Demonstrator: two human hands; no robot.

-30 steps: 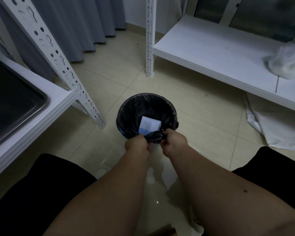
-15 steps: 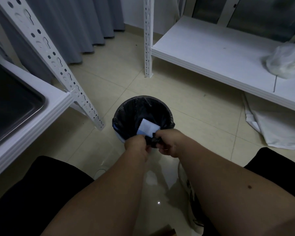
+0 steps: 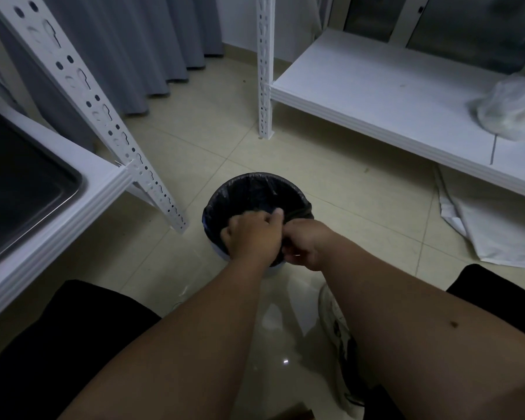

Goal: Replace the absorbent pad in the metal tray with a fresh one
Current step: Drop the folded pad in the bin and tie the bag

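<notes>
Change: white pad visible a second earlier was now hidden under the left hand [image 3: 253, 236] in the bin [image 3: 256, 189]
Hands: left hand and right hand [image 3: 305, 245] both pinched the black liner [image 3: 297, 214]
Meaning: old pad likely discarded; metal tray [image 3: 28, 189], left of frame, awaited a fresh one

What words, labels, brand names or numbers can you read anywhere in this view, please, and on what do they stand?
None can be read.
Metal tray: no marking visible.
Bin with black liner: no label visible.
Shelf uprights: punched holes only, no text.
White shoe: dark marks, too blurred to read.
Plastic bag on the shelf: no print discernible.
</notes>
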